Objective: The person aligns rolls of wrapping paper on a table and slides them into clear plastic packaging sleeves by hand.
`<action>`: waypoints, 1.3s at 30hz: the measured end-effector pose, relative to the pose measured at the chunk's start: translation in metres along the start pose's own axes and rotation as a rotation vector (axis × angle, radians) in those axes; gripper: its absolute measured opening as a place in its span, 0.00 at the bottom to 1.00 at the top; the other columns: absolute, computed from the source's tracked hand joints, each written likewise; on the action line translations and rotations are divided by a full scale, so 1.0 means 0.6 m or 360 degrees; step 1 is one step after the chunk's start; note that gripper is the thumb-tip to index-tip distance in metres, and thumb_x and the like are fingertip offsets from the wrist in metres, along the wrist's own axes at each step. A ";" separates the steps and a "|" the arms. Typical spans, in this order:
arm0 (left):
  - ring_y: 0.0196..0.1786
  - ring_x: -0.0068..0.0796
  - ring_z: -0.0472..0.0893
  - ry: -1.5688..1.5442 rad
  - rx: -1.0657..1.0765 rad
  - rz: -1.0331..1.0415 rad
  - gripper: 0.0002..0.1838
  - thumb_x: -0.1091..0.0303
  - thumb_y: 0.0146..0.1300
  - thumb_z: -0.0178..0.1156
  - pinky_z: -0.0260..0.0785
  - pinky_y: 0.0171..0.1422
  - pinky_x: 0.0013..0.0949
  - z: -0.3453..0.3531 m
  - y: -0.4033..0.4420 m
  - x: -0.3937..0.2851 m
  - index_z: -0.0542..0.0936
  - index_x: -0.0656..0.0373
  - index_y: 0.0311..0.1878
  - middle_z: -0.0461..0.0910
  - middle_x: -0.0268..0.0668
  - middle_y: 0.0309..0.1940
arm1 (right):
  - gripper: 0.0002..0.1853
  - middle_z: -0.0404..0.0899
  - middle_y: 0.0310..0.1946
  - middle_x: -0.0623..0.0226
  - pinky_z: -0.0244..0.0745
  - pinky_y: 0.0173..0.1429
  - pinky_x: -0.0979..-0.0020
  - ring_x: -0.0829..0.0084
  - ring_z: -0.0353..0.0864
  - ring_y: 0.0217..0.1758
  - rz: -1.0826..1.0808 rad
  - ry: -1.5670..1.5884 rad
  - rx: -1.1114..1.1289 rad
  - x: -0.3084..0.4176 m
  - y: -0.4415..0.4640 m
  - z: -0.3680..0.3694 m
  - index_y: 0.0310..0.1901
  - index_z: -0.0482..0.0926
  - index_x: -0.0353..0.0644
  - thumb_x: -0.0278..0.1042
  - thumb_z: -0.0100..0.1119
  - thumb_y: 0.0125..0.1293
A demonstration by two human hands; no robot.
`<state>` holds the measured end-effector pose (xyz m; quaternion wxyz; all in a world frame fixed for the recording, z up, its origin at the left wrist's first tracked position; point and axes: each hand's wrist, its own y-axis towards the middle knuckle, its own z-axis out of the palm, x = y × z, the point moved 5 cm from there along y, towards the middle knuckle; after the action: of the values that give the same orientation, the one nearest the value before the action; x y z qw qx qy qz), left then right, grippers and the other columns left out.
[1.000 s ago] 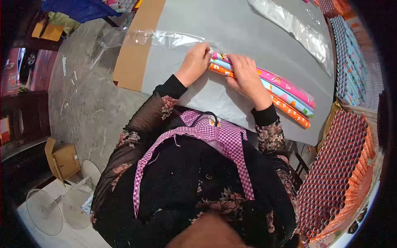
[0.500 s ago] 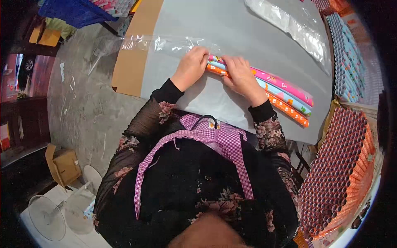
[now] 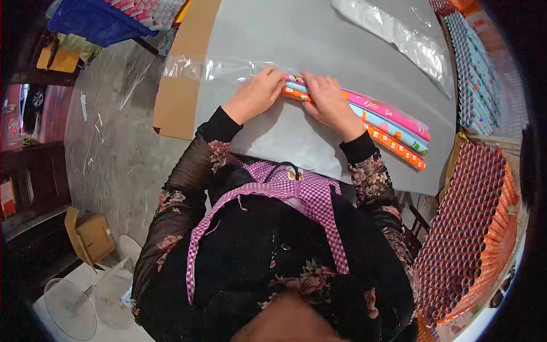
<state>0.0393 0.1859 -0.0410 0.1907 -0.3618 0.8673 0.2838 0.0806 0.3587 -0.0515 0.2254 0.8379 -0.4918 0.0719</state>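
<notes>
Three rolls of patterned wrapping paper, a pink roll [image 3: 387, 110], a light blue roll [image 3: 393, 132] and an orange roll [image 3: 394, 147], lie side by side, slanting across the grey tabletop [image 3: 273, 34]. A clear plastic sleeve [image 3: 219, 68] stretches left from their near-left end. My left hand [image 3: 255, 94] is closed at that end, fingers curled where the sleeve meets the rolls; its fingertips are partly hidden. My right hand [image 3: 330, 104] lies across the rolls a little further right, fingers bent over the top and thumb at the orange roll.
Flat clear plastic bags [image 3: 399, 40] lie at the table's far right. Brown cardboard [image 3: 176, 102] edges the table's left side. Stacked orange rolls [image 3: 461, 239] and light blue rolls [image 3: 478, 74] stand on the right. A cardboard box [image 3: 94, 236] sits on the floor [image 3: 114, 171] at left.
Both hands and the rolls appear slightly further left, partly because the view has shifted. My left forearm has swung a little outward. Both hands keep their place on the rolls.
</notes>
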 end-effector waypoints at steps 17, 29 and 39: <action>0.62 0.47 0.71 0.0411 -0.0449 0.0265 0.09 0.72 0.58 0.61 0.60 0.66 0.52 0.057 -0.004 -0.072 0.79 0.60 0.43 0.79 0.40 0.52 | 0.36 0.77 0.45 0.50 0.69 0.58 0.53 0.50 0.75 0.50 -0.0114 0.0097 -0.0170 -0.009 0.002 0.005 0.67 0.65 0.36 0.32 0.63 0.54; 0.61 0.45 0.72 0.0094 -0.0735 -0.0187 0.14 0.70 0.59 0.65 0.64 0.64 0.47 0.048 -0.080 -0.098 0.78 0.59 0.48 0.74 0.45 0.57 | 0.27 0.78 0.41 0.55 0.70 0.52 0.55 0.52 0.76 0.45 -0.0066 0.0127 -0.0132 -0.015 0.005 -0.010 0.59 0.73 0.41 0.37 0.66 0.59; 0.37 0.24 0.82 -0.1832 -0.0452 -0.1298 0.24 0.57 0.74 0.56 0.77 0.36 0.28 0.094 -0.068 -0.017 0.72 0.67 0.63 0.81 0.36 0.42 | 0.26 0.78 0.45 0.52 0.68 0.57 0.54 0.51 0.75 0.52 -0.0047 0.0168 -0.0138 -0.005 0.002 -0.019 0.58 0.73 0.38 0.34 0.63 0.56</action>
<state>0.0834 0.2035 -0.0933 0.6596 -0.4711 0.3797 0.4458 0.0792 0.3661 -0.0420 0.2882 0.8295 -0.4695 0.0915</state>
